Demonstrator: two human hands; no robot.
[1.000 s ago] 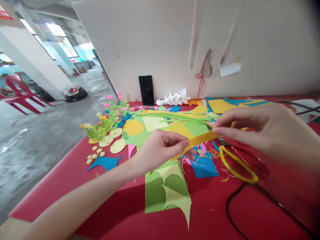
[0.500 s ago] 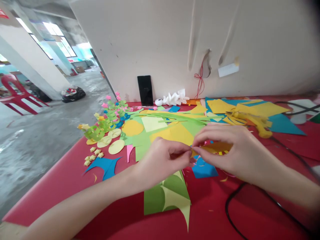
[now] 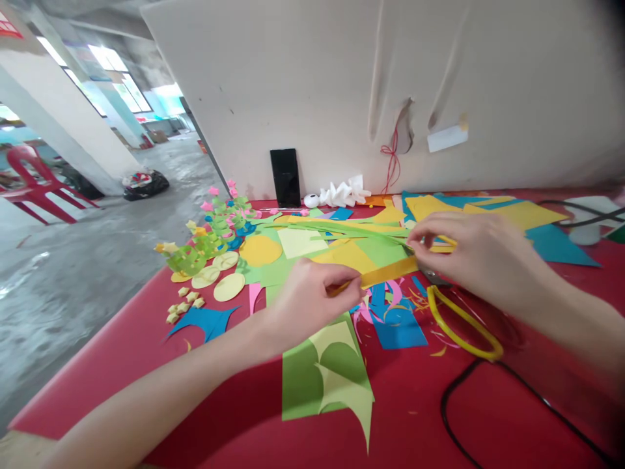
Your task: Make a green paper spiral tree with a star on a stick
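The left hand is curled nearly closed, thumb and fingers pinching a yellow strip near 1 end; the strip slants up above the table toward the other hand. The right hand, fingers bent and thumb close to the forefinger, is at the strip's far end (whether it grips it, I cannot tell).

The right forearm runs off blurred; the right hand hides the blades of the scissors; the strip's near end disappears inside the left hand.

Around these: a white board behind, the red table, a green sheet bearing pale offcuts, blue paper below the strip, a black phone propped against the board, small pale stars at left.
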